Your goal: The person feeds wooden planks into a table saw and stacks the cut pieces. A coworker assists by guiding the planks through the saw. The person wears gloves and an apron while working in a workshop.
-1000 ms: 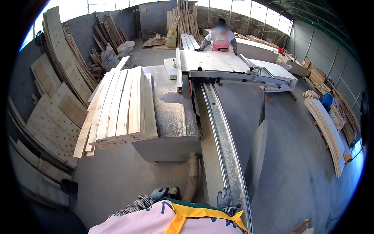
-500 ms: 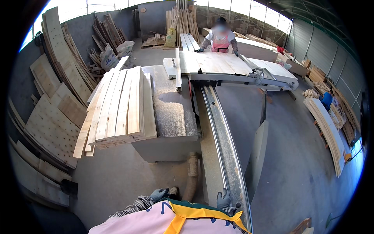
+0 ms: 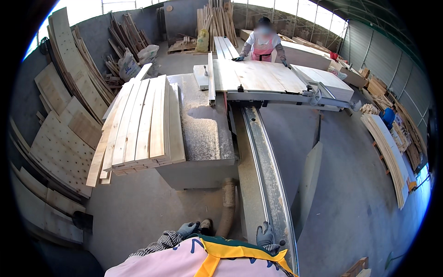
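My left hand, in a grey-blue glove, hovers over the floor beside my shoe, its fingers loosely stretched and holding nothing I can see. My right hand, gloved alike, lies at the near end of the long metal rail, thumb and finger apart. Farther off, a wide pale wooden panel rests on the sliding carriage of a panel saw. At its far edge stands a co-worker in a pink apron, both gloved hands on or by the panel.
A stack of planks covers the left of the saw table, beside sawdust. A ribbed hose drops below it. Boards lean along the left wall. More panels lie at right; a panel stack stands behind the carriage.
The carriage and panel have shifted slightly toward me and to the right. The co-worker's hand at the panel's right has moved right too. My hands keep their places.
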